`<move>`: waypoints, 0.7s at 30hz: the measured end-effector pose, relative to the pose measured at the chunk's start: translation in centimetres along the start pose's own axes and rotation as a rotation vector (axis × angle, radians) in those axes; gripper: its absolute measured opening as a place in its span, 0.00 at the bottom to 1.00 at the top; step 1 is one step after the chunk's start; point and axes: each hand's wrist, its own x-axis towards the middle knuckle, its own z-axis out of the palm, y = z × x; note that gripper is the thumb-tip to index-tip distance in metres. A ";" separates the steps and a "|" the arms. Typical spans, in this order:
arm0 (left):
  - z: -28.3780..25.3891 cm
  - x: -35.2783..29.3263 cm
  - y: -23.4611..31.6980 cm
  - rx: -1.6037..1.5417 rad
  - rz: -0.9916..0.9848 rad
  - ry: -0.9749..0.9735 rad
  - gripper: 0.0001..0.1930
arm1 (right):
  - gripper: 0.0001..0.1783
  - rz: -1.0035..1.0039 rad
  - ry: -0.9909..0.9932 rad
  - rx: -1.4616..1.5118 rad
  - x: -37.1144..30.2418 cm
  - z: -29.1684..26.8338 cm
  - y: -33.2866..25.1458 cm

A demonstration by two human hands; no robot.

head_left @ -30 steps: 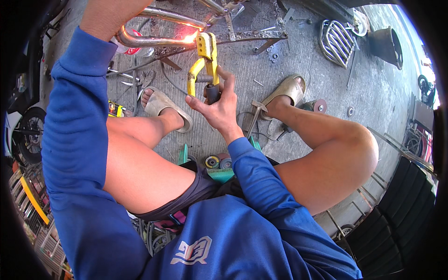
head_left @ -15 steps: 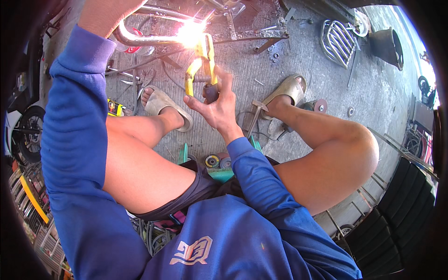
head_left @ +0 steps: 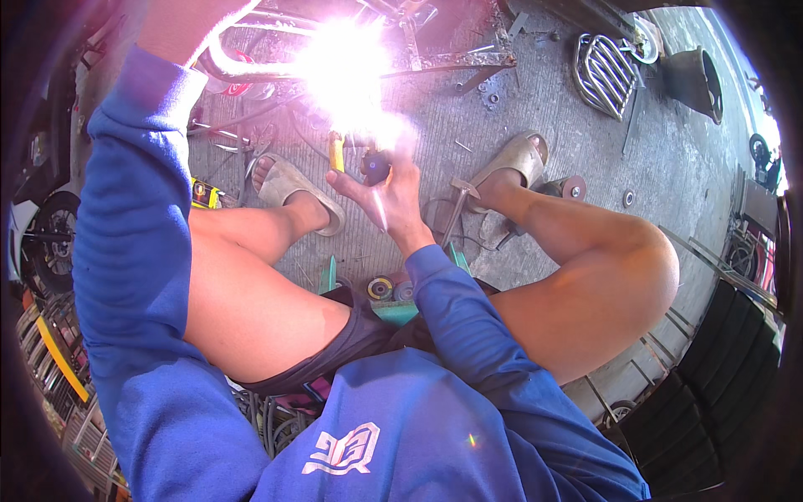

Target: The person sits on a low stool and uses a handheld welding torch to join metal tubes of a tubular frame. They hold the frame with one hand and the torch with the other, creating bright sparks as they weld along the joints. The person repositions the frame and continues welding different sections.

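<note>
Glare [head_left: 347, 71], far: its spatter may burn bare legs [head_left: 268, 289] | right hand [head_left: 389, 191] grips yellow holder [head_left: 337, 152] | left hand [head_left: 205, 15]: cannot tell

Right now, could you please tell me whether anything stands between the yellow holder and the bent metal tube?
Nothing solid is visible between the yellow holder, gripped in the right hand, and the bent metal tube, but white glare covers the space there, so I cannot tell.
</note>
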 end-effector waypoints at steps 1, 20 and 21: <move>0.1 -0.5 -0.4 -0.080 0.093 0.029 0.22 | 0.48 -0.028 0.024 0.002 -0.2 0.0 0.0; -0.9 -1.5 0.2 0.096 -0.126 -0.051 0.23 | 0.54 0.101 -0.068 -0.037 0.2 -0.2 -0.4; -1.1 -0.9 0.8 0.139 -0.123 -0.075 0.24 | 0.54 0.086 -0.055 -0.033 0.2 -0.1 -0.3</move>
